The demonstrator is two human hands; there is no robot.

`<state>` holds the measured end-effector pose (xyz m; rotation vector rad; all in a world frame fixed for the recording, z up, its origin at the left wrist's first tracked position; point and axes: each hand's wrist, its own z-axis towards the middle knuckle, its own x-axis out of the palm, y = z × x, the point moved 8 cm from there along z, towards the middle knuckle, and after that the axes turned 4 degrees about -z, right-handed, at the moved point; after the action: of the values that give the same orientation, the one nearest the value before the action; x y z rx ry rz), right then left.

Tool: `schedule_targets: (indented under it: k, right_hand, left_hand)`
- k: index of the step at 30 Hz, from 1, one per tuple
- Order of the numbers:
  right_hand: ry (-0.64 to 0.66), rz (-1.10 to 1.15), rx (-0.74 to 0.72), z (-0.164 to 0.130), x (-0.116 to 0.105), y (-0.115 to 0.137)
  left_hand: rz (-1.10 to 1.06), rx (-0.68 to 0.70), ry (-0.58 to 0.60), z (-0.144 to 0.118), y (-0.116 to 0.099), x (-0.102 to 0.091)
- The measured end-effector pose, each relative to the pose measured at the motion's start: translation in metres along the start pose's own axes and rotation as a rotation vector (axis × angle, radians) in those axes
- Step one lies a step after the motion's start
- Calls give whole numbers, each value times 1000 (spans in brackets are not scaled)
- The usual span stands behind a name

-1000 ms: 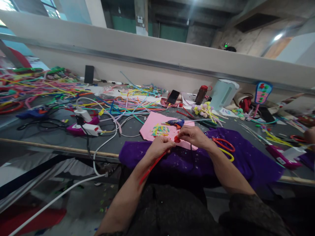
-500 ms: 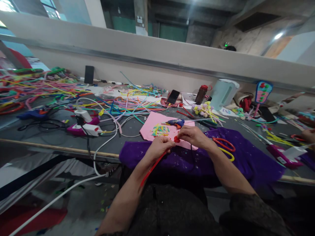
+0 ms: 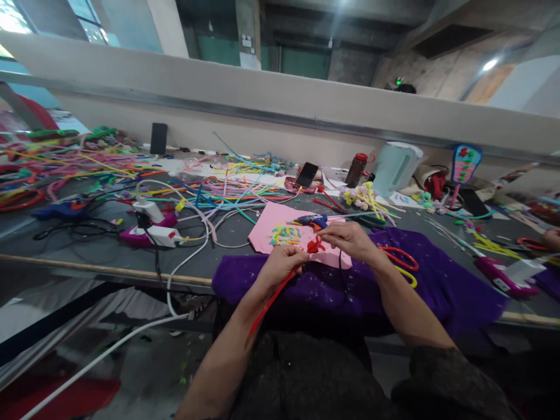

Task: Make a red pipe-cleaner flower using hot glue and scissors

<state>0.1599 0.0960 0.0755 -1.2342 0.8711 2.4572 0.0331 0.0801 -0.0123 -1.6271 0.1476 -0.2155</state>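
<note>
In the head view my left hand (image 3: 286,262) is closed on a red pipe cleaner (image 3: 269,306), whose long tail runs back along my forearm. At its upper end, just past my left fingertips, is a looped red flower shape (image 3: 315,246). My right hand (image 3: 350,239) is in a pinch just above and right of that flower; what sits between its fingertips is too small to make out. Beneath both hands lies a pink sheet (image 3: 265,224) with a pile of short yellow and teal pieces (image 3: 285,234). A blue glue gun (image 3: 312,220) rests on the sheet near my right fingertips.
A purple cloth (image 3: 245,271) covers the table's front edge, with red-and-yellow-handled scissors (image 3: 400,256) on it. Leftward are a magenta power strip (image 3: 131,234), a white cable (image 3: 192,254) and loose pipe cleaners (image 3: 227,189). A bottle (image 3: 356,170) stands behind; another person's hand (image 3: 551,239) is far right.
My right fingertips have drawn slightly up and away from the red flower, which now shows more spread loops. My left hand keeps its hold in nearly the same place.
</note>
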Motion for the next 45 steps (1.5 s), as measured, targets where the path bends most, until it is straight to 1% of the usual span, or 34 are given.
schedule_targets:
  k: [2, 4, 7, 13, 19, 24, 30, 32, 34, 37, 40, 43, 45]
  right_hand:
    - [-81, 75, 87, -2, -8, -9]
    - [-127, 142, 143, -3, -12, -16]
    - [-104, 199, 165, -2, -7, -19]
    - [-12, 294, 68, 3, 7, -2]
    - [8, 285, -42, 6, 12, 15]
    - [61, 294, -45, 5, 18, 19]
    - [80, 298, -28, 5, 21, 19]
    - [62, 309, 2, 5, 21, 14]
    - [30, 353, 65, 5, 22, 6]
    - [35, 507, 196, 4, 29, -7]
    - [60, 668, 297, 4, 39, -13]
    - [45, 748, 350, 4, 44, -13]
    - [7, 767, 390, 4, 46, -14]
  left_hand:
    - [-28, -23, 12, -1, -1, -1]
    - [-68, -43, 31, -2, 0, -2]
    - [-131, -55, 69, -2, 1, -2]
    - [-214, -70, 151, -1, 6, -2]
    - [-205, -65, 168, -1, 7, -2]
    - [-202, -71, 184, -1, 8, -2]
    - [-172, -58, 146, -2, 8, -4]
    - [-169, -45, 110, -2, 8, -5]
    - [-169, -36, 72, -3, 7, -6]
    - [-202, -10, 20, -3, 4, -7]
    - [-222, -4, -24, -3, 3, -8]
    - [-200, -13, -22, -3, 3, -7]
    - [-207, -2, -26, -2, 3, -7]
